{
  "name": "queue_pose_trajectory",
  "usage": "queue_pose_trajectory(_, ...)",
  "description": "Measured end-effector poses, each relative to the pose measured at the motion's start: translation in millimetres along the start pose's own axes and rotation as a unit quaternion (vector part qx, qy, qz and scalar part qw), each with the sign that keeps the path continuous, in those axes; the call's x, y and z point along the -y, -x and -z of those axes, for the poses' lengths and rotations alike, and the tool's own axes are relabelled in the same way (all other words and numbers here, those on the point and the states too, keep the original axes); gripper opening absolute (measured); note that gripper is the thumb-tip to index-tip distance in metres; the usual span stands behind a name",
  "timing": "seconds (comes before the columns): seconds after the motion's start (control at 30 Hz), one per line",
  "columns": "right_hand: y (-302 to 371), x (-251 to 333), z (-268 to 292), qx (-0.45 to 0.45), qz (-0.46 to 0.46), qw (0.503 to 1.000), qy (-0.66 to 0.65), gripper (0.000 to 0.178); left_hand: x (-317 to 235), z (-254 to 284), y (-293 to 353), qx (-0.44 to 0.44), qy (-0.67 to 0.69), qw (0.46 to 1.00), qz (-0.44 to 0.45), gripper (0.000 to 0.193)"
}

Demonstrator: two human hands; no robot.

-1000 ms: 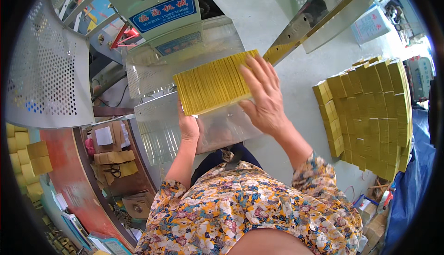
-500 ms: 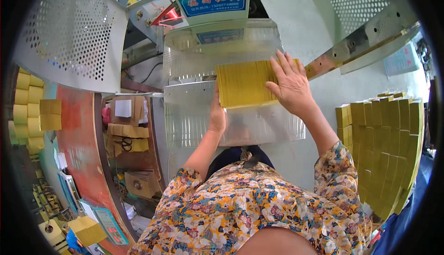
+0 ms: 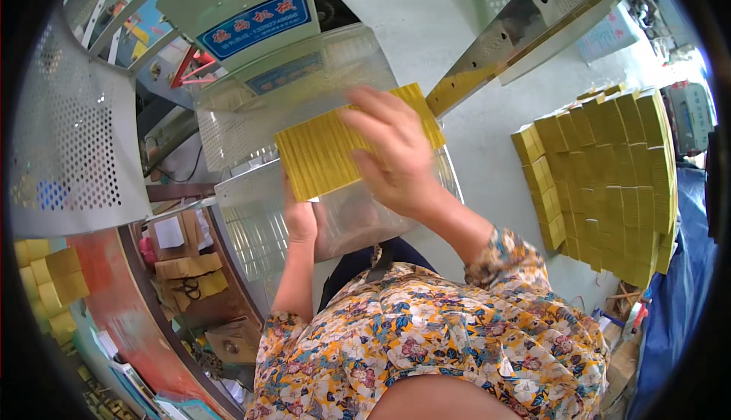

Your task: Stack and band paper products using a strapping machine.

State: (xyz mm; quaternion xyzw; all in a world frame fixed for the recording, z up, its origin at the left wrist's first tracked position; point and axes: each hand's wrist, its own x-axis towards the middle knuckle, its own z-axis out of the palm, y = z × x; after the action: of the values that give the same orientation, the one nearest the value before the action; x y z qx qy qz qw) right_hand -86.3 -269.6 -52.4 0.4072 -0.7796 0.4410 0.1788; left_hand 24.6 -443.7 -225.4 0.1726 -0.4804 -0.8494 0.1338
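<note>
A long block of stacked yellow paper sheets (image 3: 318, 150) is held over the metal machine tray (image 3: 259, 226), its top marked by many fine lines. My left hand (image 3: 301, 218) grips the block's near left end, the fingers hidden behind and beneath it. Over the middle of the block is my right hand (image 3: 392, 153), motion-blurred, its fingers apart and palm turned down. Whether it touches the sheets I cannot tell. The block lies tilted, its right end farther away than its left.
Behind the tray stands a grey machine with a blue sign (image 3: 255, 24). A perforated guard (image 3: 84, 138) is at left, a metal rail (image 3: 525, 39) at upper right. A large pile of yellow paper blocks (image 3: 609, 184) stands at right. Scissors (image 3: 189, 289) lie on a shelf beside the red tabletop (image 3: 137, 306).
The view has turned, so machine and block appear farther left and tilted. My right hand has moved from the block's right end to above its middle. My left hand stays at the left end.
</note>
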Motion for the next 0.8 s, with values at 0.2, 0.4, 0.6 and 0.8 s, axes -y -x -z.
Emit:
queue_pose_trajectory(0.2,114.8,-97.8,41.3,-0.22,-0.334,0.907,-0.133,0.018,10.4,30.4,-17.4,-0.06,-0.078,0.995,-0.016,0.044)
queue_pose_trajectory(0.4,131.6,-129.0,-2.3,-0.176,-0.567,0.697,-0.402,0.022,28.6,27.2,-17.4,-0.11,-0.047,0.993,0.007,0.033)
queue_pose_trajectory(0.6,146.1,-112.1,-18.9,-0.095,-0.536,0.806,-0.231,0.024,22.3,24.2,7.1,-0.125,0.027,0.99,0.06,0.029)
queue_pose_trajectory(0.8,147.2,-115.1,-28.4,-0.081,-0.463,0.856,-0.216,0.032,11.4,14.2,37.7,-0.09,0.05,0.995,0.009,0.038)
